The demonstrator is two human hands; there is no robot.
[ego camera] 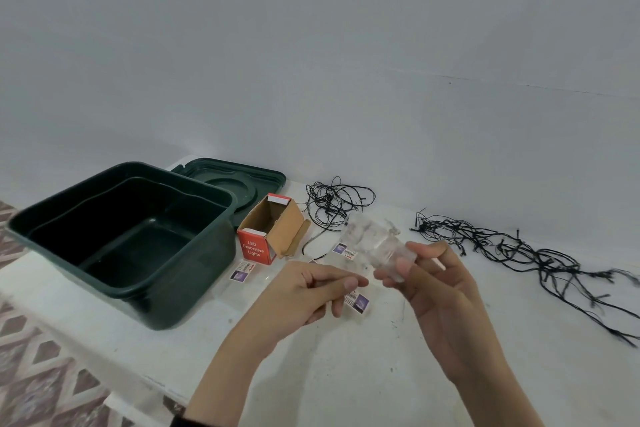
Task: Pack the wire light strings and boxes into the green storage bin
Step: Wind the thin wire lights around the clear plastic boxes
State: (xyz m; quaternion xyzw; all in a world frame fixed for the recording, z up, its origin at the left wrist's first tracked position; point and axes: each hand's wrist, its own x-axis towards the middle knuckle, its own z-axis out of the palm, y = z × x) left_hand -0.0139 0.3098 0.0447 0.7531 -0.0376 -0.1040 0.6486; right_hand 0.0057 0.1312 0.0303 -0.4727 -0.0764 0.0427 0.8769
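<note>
- Illumination: soft, even, diffuse; moderate level, cool grey cast on the wall (311,45).
- Shadows: faint on the table (346,374); interior of the green storage bin (131,236) reads dark, little detail.
- Motion blur: clear plastic pack (374,246) in the right hand (446,291) is smeared.
- Edge distortion: wide-angle bending; wire light string (502,244) streaks toward the right edge.

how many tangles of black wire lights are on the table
2: one tangle behind the open cardboard box, by the wall; one longer tangle stretched along the table's right side. Each could hold several strings.
</note>
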